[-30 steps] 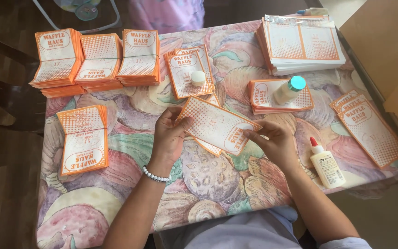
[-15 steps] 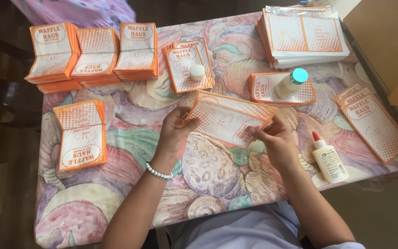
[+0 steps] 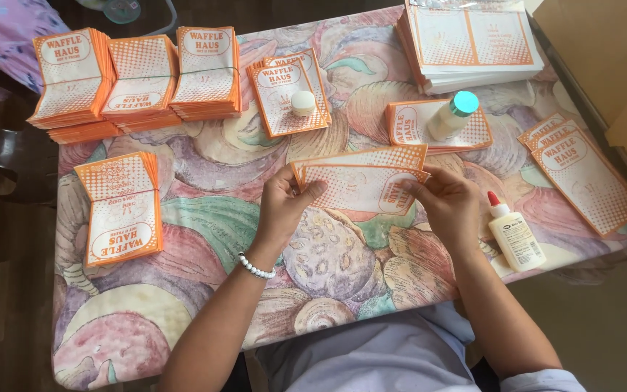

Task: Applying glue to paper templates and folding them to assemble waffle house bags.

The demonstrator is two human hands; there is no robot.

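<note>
Both my hands hold one orange-and-white printed paper sheet [image 3: 361, 181] just above the table, partly folded so its upper flap lies over the lower half. My left hand [image 3: 284, 203] pinches the sheet's left edge; a white bead bracelet is on that wrist. My right hand [image 3: 448, 207] grips the right edge. A white glue bottle with a red cap [image 3: 514, 236] lies on the table just right of my right hand.
The table has a colourful patterned cloth [image 3: 205, 225]. Stacks of similar orange papers sit at the far left [image 3: 136, 76], front left [image 3: 121, 207], back centre [image 3: 288, 94], back right [image 3: 473, 40] and right edge [image 3: 582, 170]. A teal-capped bottle [image 3: 453, 115] rests on another stack.
The sheet was turned from a diagonal tilt to level, and its upper part has been folded over. My hands shifted to its left and right edges.
</note>
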